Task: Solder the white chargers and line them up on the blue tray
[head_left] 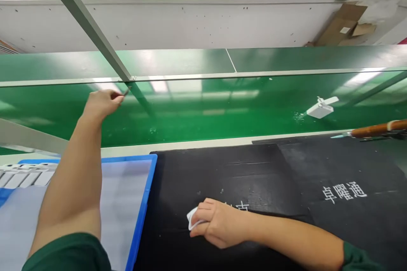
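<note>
My left hand (102, 103) reaches far out over the green conveyor belt (203, 110). Its fingers are pinched on a thin dark sliver (126, 91), close to where a slanted metal bar (83, 17) meets the belt's far rail. My right hand (215, 221) rests on the black mat (254, 186) near me, fingers curled around a small white piece (191, 217) that shows only at its left edge.
A white part (321, 109) lies on the belt at the right. A wooden-handled tool (372, 130) lies at the mat's right edge. A blue tray (143, 203) with a translucent sheet and white parts (22, 175) sits at left.
</note>
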`<state>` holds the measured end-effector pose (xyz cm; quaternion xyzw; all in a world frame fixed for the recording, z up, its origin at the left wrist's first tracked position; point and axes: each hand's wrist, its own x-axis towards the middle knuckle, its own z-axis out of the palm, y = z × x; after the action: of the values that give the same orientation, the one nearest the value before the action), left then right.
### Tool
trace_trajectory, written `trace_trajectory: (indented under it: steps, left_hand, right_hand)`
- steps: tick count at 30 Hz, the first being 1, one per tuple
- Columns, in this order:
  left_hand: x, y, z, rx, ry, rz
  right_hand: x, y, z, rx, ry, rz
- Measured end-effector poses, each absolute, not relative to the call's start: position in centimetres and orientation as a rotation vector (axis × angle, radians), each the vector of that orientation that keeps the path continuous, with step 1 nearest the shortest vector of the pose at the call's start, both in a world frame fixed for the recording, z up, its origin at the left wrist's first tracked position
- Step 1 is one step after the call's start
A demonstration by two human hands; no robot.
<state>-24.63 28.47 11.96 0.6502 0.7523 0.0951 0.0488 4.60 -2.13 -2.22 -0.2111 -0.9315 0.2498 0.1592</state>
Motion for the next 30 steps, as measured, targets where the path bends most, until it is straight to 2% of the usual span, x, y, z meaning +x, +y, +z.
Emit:
trace_trajectory:
  steps: [3, 5, 8, 10, 12, 18, 25, 28, 30]
  left_hand:
    - [-19.5, 19.1, 15.8, 2.363, 1.696, 0.321]
    - [-17.3, 11.0, 17.0, 2.486, 1.241, 0.217]
    - [-14.5, 0.5, 15.9, 2.548, 0.917, 0.022]
    - [-12.4, -3.5, 13.7, 2.582, 0.796, -0.15]
    - [-10.4, -5.2, 10.8, 2.574, 0.769, -0.238]
    - [-8.4, -5.1, 4.1, 2.494, 1.226, -0.096]
    - [-9.1, -5.6, 2.9, 2.406, 1.299, 0.306]
    - [-7.3, -4.8, 3.4, 2.321, 1.42, 0.568]
    - [-5.4, -4.3, 3.7, 2.377, 1.335, 0.721]
  right_hand:
    - [4.6, -1.9, -1.7, -0.694, -2.76, 0.515]
    - [4.9, -1.4, -0.8, -0.895, -2.775, 0.38]
    - [6.2, -0.3, 0.7, -1.263, -2.685, 0.345]
    - [7.5, 0.5, 1.4, -1.422, -2.628, 0.372]
    - [8.8, 1.2, 1.8, -1.44, -2.631, 0.38]
    - [10.9, 1.9, 3.1, -1.3, -2.712, 0.384]
    - [13.8, -3.2, 3.5, -0.836, -2.714, -0.018]
    - [14.5, -4.9, 2.2, -0.812, -2.745, -0.049]
    - [14.4, -5.4, 1.3, -0.835, -2.789, -0.033]
